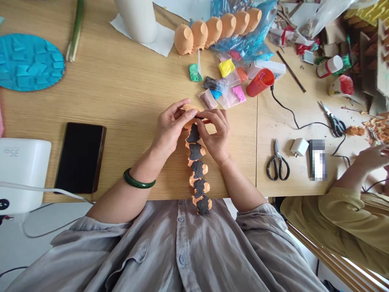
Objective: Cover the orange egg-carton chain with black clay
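A long strip of orange egg-carton cups (pixel 199 167) runs from my fingers down past the table's front edge, with black clay-like patches on several cups. My left hand (pixel 174 125) grips its far end, thumb on top and fingers around the side. At that end my right hand (pixel 215 129) pinches a small black piece that looks like modelling clay (pixel 199 117) against the orange cup. Fingertips partly hide this contact. Just beyond both hands lie small packets of coloured clay (pixel 226 68), among them a black packet (pixel 209 83).
Another orange cup strip (pixel 214 30) stands at the back. A red cup (pixel 260 82), scissors (pixel 277 162), a white charger (pixel 299 147) and a cable lie to the right, near another person's hand (pixel 371 157). Leftward are a phone (pixel 80 157), a white device (pixel 24 170) and a blue oval (pixel 30 61).
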A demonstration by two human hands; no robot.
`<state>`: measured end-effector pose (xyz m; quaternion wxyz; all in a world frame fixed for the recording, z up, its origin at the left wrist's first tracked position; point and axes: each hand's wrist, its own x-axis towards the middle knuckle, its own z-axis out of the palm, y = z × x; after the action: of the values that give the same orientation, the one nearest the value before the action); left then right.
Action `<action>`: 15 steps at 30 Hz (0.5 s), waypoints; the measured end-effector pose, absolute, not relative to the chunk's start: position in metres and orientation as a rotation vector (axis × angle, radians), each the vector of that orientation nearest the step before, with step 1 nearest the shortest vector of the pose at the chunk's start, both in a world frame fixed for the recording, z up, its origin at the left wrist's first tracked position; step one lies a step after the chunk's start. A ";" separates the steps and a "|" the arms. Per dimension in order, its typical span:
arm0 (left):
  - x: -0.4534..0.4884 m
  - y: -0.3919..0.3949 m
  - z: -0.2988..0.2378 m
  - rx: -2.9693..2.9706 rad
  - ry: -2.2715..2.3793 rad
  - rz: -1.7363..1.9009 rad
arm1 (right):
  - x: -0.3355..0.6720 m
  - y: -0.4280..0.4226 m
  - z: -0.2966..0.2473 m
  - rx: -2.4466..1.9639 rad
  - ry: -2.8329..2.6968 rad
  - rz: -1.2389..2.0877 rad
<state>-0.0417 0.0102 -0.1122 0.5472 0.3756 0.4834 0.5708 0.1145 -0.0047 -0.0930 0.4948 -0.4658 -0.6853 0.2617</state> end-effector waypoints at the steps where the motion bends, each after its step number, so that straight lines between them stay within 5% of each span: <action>1: -0.042 0.010 -0.112 0.906 1.136 1.357 | 0.114 -0.005 -0.093 -1.120 -1.663 0.654; 15: -0.045 0.012 -0.114 0.821 1.095 1.387 | 0.110 -0.011 -0.084 -1.141 -1.431 0.876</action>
<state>-0.0447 0.0115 -0.1141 0.5618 0.3486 0.4647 0.5890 0.1101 -0.0114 -0.0840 0.5282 -0.4774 -0.5989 0.3666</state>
